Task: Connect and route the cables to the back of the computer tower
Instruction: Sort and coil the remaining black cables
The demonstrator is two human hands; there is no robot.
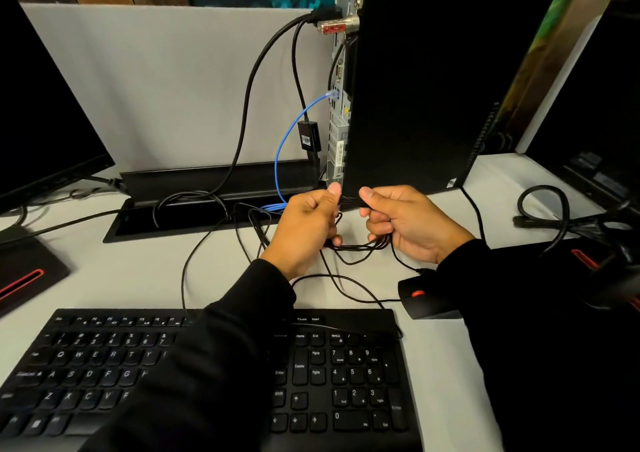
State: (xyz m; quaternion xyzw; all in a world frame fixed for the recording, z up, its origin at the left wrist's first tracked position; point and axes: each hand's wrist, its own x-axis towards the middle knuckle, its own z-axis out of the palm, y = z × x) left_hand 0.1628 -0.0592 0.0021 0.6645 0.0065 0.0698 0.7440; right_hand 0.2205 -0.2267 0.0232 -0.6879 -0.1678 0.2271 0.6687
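Both hands are holding a bunch of thin black cables [360,245] just in front of the bottom corner of the computer tower [433,88]. The left hand [304,223] has its fingers curled round the loops, and the right hand [401,223] pinches a strand between thumb and finger while the rest hangs under its palm. It looks like the step is gathering the loose wire into a neat bundle, though the strands are dark and tangled, so I cannot tell which cable is which. To do this well, keep the loops even, hold them snug but not tight, and do not tug on the plugs already in the back panel [341,105]. The bundle lies mostly sideways, stretched from one hand to the other. The tower stands up tall, with its back facing left, where the blue cable [282,146] and a thick black cable [249,98] are plugged in.
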